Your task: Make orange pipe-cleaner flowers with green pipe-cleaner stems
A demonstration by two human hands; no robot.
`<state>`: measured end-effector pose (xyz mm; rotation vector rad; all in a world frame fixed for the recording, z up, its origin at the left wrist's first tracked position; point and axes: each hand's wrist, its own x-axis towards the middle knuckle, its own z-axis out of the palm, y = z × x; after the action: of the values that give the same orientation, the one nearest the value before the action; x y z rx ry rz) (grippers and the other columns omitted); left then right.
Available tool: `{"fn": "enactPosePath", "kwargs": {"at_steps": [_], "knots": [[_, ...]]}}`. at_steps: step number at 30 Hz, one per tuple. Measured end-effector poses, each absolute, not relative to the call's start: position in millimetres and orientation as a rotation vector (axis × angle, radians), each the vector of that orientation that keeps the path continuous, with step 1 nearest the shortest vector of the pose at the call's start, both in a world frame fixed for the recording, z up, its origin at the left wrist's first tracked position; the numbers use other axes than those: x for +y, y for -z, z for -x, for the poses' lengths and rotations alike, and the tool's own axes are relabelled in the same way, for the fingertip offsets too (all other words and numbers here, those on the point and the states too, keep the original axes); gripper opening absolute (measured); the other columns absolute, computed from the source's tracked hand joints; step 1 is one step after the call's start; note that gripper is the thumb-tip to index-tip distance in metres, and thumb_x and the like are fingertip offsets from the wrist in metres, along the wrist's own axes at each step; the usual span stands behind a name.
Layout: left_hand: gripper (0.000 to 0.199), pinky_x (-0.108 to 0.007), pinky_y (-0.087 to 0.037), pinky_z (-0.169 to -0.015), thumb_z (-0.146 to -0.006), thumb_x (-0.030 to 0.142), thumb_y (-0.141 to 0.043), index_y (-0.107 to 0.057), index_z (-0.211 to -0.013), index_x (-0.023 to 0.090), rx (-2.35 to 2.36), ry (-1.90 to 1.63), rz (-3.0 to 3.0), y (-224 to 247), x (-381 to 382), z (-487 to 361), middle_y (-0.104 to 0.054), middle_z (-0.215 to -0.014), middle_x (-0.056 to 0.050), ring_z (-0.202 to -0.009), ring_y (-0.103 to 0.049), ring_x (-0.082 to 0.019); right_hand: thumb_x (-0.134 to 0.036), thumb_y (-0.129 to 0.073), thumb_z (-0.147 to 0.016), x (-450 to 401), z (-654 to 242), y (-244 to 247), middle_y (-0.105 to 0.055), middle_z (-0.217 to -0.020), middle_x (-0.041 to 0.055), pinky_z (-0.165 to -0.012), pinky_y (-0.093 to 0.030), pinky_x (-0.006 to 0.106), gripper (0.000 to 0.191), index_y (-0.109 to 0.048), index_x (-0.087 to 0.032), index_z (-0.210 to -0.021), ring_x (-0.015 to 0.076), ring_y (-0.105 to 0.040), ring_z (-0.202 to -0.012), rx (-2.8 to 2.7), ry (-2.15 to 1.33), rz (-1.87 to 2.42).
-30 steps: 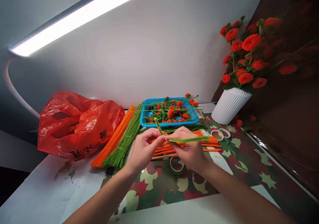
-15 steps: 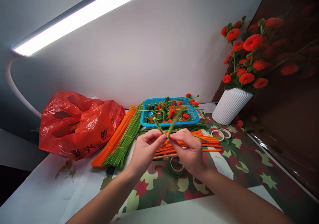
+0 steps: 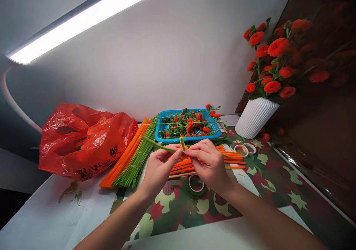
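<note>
My left hand [image 3: 160,166] and my right hand [image 3: 209,161] meet over the middle of the table, both with fingertips pinched. Between them is a green pipe cleaner [image 3: 155,144], one end pointing out to the left and a short end standing up. A small orange piece [image 3: 184,152] shows at the fingertips; its shape is mostly hidden. Behind my hands stands a blue basket [image 3: 166,140] of orange pipe-cleaner flowers [image 3: 190,126] with green stems. Loose orange pipe cleaners [image 3: 233,157] lie just beyond my right hand, and a green tape roll [image 3: 196,193] below it.
Orange [image 3: 126,153] and green pipe-cleaner bundles [image 3: 138,156] lie left of the basket, beside a red plastic bag [image 3: 86,142]. Two tape rolls [image 3: 241,151] sit on the right. A white vase [image 3: 256,118] holds orange flowers [image 3: 278,48]. A lit lamp [image 3: 91,18] hangs above.
The longer green end, which stood up to the right, now points left over my left hand. A short end still stands upright. The view has shifted slightly.
</note>
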<state>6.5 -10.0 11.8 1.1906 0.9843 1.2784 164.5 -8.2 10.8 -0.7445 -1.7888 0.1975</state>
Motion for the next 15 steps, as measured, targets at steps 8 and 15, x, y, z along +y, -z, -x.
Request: {"fn": "enactPosePath", "kwargs": {"at_steps": [8, 15], "knots": [[0.013, -0.029, -0.057, -0.072, -0.075, 0.025, -0.07, -0.066, -0.069, 0.014, 1.046, -1.393, -1.315, -9.2, -12.3, -11.7, -0.068, -0.09, -0.007, -0.084, -0.067, -0.019, -0.015, -0.061, -0.08, -15.2, -153.7, -5.5, -0.063, -0.077, 0.0017, -0.07, -0.047, 0.03, 0.006, -0.061, -0.02, -0.079, 0.016, -0.058, -0.076, -1.478, -0.657, 0.973], [0.013, -0.03, -0.058, -0.074, -0.073, 0.005, -0.066, -0.065, -0.073, 0.018, 1.04, -1.812, -2.165, -5.7, -16.8, -3.6, -0.071, -0.093, -0.006, -0.083, -0.069, -0.018, -0.03, -0.075, -0.066, -17.4, -147.5, -19.1, -0.059, -0.072, -0.0024, -0.066, -0.042, 0.026, 0.032, -0.045, -0.02, -0.067, 0.0117, -0.053, -0.068, -1.056, -1.3, 0.93]]}}
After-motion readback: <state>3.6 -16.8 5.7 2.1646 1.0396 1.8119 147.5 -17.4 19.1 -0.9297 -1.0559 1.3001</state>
